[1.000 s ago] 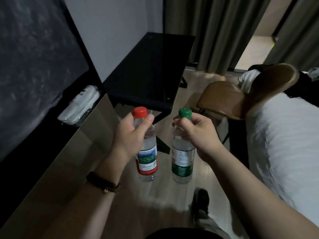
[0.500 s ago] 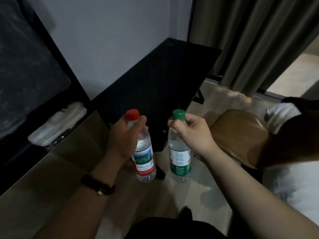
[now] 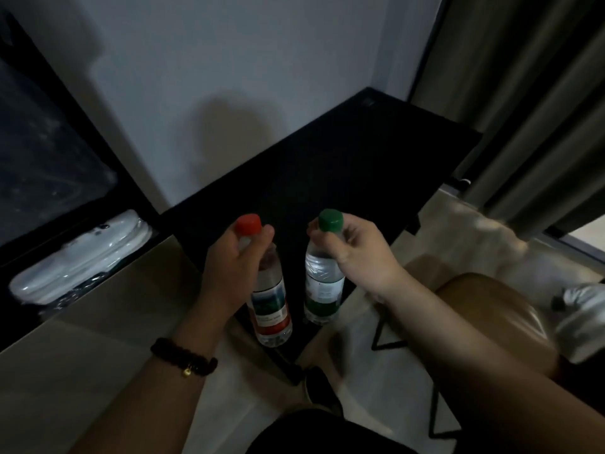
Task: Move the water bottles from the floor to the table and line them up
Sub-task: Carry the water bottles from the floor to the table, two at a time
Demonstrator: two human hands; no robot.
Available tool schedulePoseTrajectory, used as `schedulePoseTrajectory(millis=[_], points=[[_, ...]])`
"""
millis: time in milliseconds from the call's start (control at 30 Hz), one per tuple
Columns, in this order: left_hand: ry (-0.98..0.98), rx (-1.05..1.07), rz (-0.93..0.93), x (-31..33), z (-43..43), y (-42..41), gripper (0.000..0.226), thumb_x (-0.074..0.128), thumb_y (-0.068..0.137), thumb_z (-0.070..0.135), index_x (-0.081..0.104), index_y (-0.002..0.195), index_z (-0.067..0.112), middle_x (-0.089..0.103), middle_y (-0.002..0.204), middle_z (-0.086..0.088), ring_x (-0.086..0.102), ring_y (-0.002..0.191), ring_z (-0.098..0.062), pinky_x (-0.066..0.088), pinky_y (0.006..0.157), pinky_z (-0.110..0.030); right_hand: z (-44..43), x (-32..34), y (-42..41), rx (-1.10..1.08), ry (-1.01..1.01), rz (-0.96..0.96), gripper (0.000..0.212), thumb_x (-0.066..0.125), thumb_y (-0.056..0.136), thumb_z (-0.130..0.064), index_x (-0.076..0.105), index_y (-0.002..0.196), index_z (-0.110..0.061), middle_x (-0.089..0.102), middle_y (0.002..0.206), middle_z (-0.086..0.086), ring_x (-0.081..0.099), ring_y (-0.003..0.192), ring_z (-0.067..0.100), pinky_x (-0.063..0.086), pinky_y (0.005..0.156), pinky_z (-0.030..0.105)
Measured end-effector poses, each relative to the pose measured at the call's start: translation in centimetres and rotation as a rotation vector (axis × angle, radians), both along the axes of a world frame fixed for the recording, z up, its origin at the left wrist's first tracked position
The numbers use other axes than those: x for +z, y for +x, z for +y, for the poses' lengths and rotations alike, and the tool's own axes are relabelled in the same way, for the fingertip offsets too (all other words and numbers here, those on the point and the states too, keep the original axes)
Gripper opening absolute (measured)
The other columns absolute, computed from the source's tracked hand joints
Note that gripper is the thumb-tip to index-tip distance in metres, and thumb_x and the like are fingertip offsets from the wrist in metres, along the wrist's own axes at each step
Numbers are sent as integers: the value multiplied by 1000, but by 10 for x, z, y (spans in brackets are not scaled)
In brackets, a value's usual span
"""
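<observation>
The clear plastic bottle with the smooth red cap (image 3: 270,290) and the clear plastic bottle with the smooth green cap (image 3: 322,283) carried glossy printed labels. The black rectangular table (image 3: 343,165) looked matt. The brown chair seat (image 3: 484,312) showed a smooth, leather-like sheen.

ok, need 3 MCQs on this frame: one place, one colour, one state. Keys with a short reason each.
1. Where is the black table?
A. against the wall, ahead of the hands
B. behind the chair
C. on the bed

2. What colour is the cap on the bottle in the right hand?
A. red
B. green
C. blue

3. What state is the red-capped bottle in?
A. lying on the floor
B. standing on the table
C. held in the air by the left hand

Key: 1 A, its long edge meets the wall; 2 B, the green cap shows above the fingers; 3 C, fingers grip its neck.
</observation>
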State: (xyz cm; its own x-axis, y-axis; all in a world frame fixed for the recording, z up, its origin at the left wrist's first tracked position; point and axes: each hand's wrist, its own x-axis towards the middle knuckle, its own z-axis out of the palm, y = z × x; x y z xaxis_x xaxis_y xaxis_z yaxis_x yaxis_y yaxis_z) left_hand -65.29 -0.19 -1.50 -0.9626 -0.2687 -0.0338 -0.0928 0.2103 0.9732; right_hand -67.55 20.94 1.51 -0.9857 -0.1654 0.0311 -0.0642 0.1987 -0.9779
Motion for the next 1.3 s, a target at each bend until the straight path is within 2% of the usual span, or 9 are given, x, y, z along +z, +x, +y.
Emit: schedulePoseTrajectory(millis=[133, 300, 400, 600, 733, 900, 1033, 1167, 1300], points=[[-12, 76, -31, -16, 3, -60, 56, 61, 70, 84, 70, 88, 32, 75, 82, 6, 74, 79, -13, 60, 81, -53, 0, -5, -62, 39, 12, -66, 8, 71, 92, -16, 74, 99, -14, 75, 86, 1, 71, 83, 9, 56, 80, 28], [0, 96, -33, -20, 0, -121, 64, 56, 62, 93, 68, 90, 37, 76, 83, 9, 74, 79, -10, 60, 83, -51, -1, -7, -129, 121, 76, -114, 13, 72, 92, -18, 73, 105, -19, 76, 85, -12, 71, 82, -1, 52, 68, 12], [-21, 96, -30, -18, -10, -145, 60, 56, 66, 92, 66, 92, 39, 76, 84, 9, 74, 82, -12, 60, 85, -49, -8, -7, -158, 159, 206, -37, 13, 76, 89, -19, 74, 91, -31, 70, 91, -9, 68, 87, -2, 56, 74, 17], [-151, 172, -57, -12, -32, -176, 41, 50, 73, 81, 58, 87, 44, 68, 80, 27, 60, 76, 17, 43, 67, -18, -41, -4, -215, 339, 389, 30, 19, 75, 87, -31, 62, 98, -39, 67, 96, -12, 67, 86, 9, 53, 71, 23], [-211, 240, -59, -10, -49, -192, 34, 58, 86, 66, 59, 93, 33, 67, 84, 19, 63, 80, 2, 42, 69, -16, -75, -12, -255, 390, 445, 59, 14, 76, 87, -34, 67, 92, -25, 70, 85, 1, 66, 78, 4, 53, 69, 22], [-343, 348, -86, -13, -77, -213, 34, 58, 91, 57, 62, 89, 23, 67, 80, 4, 65, 83, -18, 43, 72, -29, -112, -21, -301, 520, 387, 109, 13, 76, 90, -25, 73, 95, -13, 69, 80, -12, 61, 71, -12, 45, 64, 5], [-563, 388, -148, -20, -104, -230, 41, 59, 94, 53, 69, 100, 14, 67, 98, -11, 60, 103, -30, 44, 91, -35, -149, -28, -342, 706, 446, 160, 25, 78, 88, -23, 72, 94, 1, 73, 85, 11, 63, 74, 6, 51, 72, 28], [-568, 433, -313, -23, -131, -244, 42, 60, 94, 52, 67, 120, 20, 62, 120, -10, 49, 122, -26, 36, 109, -34, -182, -36, -370, 761, 398, 103, 17, 78, 87, -16, 69, 85, -2, 66, 77, 4, 57, 70, 7, 46, 62, 20], [-557, 468, -310, -22, -158, -257, 39, 68, 92, 46, 69, 120, 18, 58, 115, -6, 54, 114, -21, 39, 100, -27, -217, -46, -394, 762, 389, 101, 14, 80, 85, -16, 72, 91, -7, 74, 87, 9, 68, 82, 18, 55, 78, 35]])
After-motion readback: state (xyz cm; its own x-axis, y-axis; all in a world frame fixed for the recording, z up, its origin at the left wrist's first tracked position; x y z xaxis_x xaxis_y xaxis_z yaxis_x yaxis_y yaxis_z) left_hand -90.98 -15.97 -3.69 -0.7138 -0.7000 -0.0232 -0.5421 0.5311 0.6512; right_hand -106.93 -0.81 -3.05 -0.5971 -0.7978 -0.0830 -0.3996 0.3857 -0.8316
